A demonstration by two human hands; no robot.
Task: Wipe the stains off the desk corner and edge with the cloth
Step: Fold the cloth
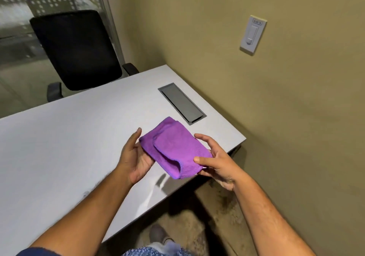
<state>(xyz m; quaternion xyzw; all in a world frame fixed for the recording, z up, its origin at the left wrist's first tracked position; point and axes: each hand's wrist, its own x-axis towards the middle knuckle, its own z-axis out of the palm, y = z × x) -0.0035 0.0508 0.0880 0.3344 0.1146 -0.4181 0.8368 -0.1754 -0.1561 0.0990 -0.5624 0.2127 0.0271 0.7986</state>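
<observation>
A folded purple cloth (174, 149) is held just above the white desk (65, 149), near its front right corner (240, 140). My left hand (134, 157) supports the cloth's left side from beneath, palm up. On the right end, my right hand (214, 162) pinches the cloth between thumb and fingers. A dark smudge (160, 181) and faint grey marks (87, 193) show on the desktop close to the front edge, below the cloth.
A dark cable hatch (181, 103) is set into the desk behind the cloth. A black office chair (79, 50) stands at the far side. The beige wall with a white switch plate (252, 34) runs along the desk's right. My shoe (158, 234) is on the floor below.
</observation>
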